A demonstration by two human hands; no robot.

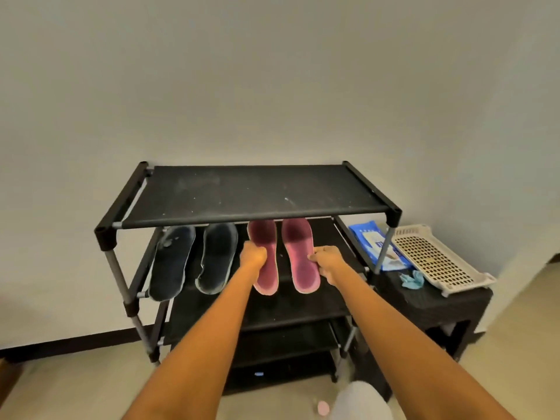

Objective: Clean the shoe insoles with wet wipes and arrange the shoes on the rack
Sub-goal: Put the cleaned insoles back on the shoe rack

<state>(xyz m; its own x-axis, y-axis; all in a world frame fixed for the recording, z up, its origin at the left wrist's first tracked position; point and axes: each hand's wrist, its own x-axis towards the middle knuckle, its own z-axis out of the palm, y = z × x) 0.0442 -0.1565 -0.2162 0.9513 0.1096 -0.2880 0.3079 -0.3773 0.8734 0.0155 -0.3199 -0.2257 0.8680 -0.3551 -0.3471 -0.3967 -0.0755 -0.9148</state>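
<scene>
A black multi-tier shoe rack (254, 192) stands against the wall. On its second shelf lie two dark blue insoles (171, 262) on the left and two pink insoles on the right. My left hand (253, 254) grips the left pink insole (266, 268) at its left edge. My right hand (327, 262) grips the right pink insole (298, 256) at its right edge. Both pink insoles lie lengthwise with their heels over the shelf's front edge. A blue pack of wet wipes (375, 247) lies on the stool to the right.
A black woven stool (430, 301) stands right of the rack, carrying a cream perforated basket (436, 259) and a crumpled bluish wipe (410, 280). The rack's lower shelves (272, 313) are dark. A small pink object (322, 407) lies on the beige floor.
</scene>
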